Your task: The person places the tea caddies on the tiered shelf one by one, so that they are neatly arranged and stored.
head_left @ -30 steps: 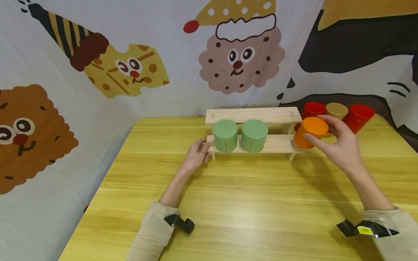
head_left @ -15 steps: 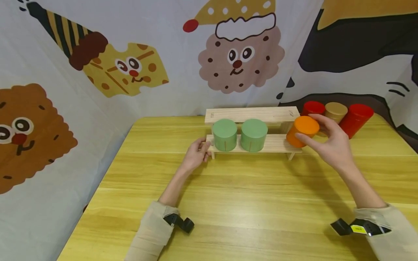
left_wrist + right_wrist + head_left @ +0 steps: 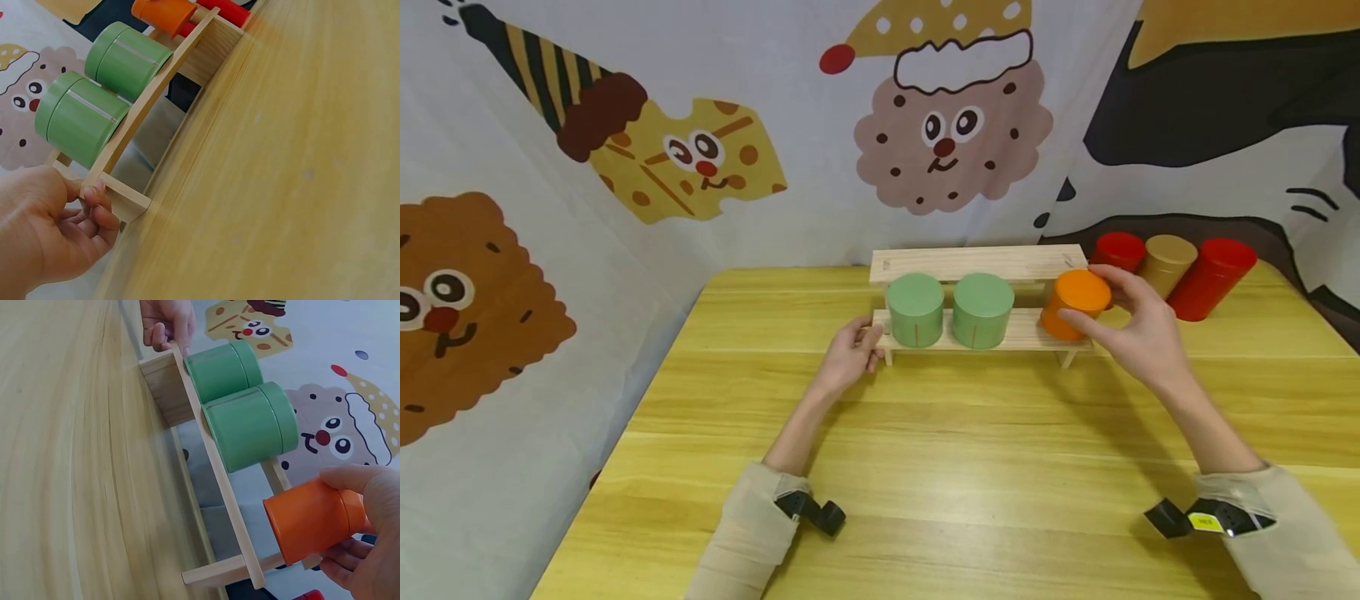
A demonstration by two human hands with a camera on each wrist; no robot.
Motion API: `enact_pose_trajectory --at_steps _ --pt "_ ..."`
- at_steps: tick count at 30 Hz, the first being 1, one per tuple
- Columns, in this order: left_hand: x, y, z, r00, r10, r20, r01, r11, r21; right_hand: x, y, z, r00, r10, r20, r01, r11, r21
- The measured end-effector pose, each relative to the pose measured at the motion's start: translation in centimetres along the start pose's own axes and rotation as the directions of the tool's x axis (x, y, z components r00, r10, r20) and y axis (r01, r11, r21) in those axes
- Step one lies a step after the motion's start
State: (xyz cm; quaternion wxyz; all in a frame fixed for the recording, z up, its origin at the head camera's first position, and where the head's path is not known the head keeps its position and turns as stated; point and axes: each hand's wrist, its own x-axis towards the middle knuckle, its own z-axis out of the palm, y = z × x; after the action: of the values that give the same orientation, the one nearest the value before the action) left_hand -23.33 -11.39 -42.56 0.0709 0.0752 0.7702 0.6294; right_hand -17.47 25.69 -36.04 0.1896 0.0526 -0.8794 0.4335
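The person's right hand (image 3: 1144,335) curls thumb and fingers around an orange can (image 3: 1077,302), holding it just above the right end of the lower shelf (image 3: 1028,330) of a wooden stand (image 3: 977,264). The left hand (image 3: 847,354) pinches that shelf's left end, fingers bent; two green cans (image 3: 983,312) sit between, red cans (image 3: 1212,279) and a tan can (image 3: 1168,260) off to the right.

Bright; pale glare on table (image 3: 955,492), probably overhead light.

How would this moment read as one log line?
left hand: grips wooden rack; right hand: holds orange canister; two green canisters: on lower shelf
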Motion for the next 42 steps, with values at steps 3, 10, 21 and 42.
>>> enact_pose_trajectory --at_steps 3,10,21,42 --pt "0.0 -0.1 0.0 1.000 -0.001 0.002 0.001 1.000 0.005 0.1 -0.1 0.4 1.000 -0.018 0.006 0.018 1.000 0.008" --pt "-0.1 0.0 0.0 1.000 0.002 0.005 -0.002 1.000 0.005 0.0 0.1 1.5 0.998 -0.052 0.031 0.052 0.998 -0.017" --pt "-0.1 0.1 0.0 1.000 0.011 0.004 -0.011 1.000 -0.008 0.3 0.6 2.7 0.996 -0.080 0.033 0.080 0.997 0.002" --pt "-0.1 0.1 0.1 1.000 -0.022 -0.007 0.022 1.000 0.005 0.5 0.9 2.3 0.996 -0.079 0.044 0.077 0.995 0.059"
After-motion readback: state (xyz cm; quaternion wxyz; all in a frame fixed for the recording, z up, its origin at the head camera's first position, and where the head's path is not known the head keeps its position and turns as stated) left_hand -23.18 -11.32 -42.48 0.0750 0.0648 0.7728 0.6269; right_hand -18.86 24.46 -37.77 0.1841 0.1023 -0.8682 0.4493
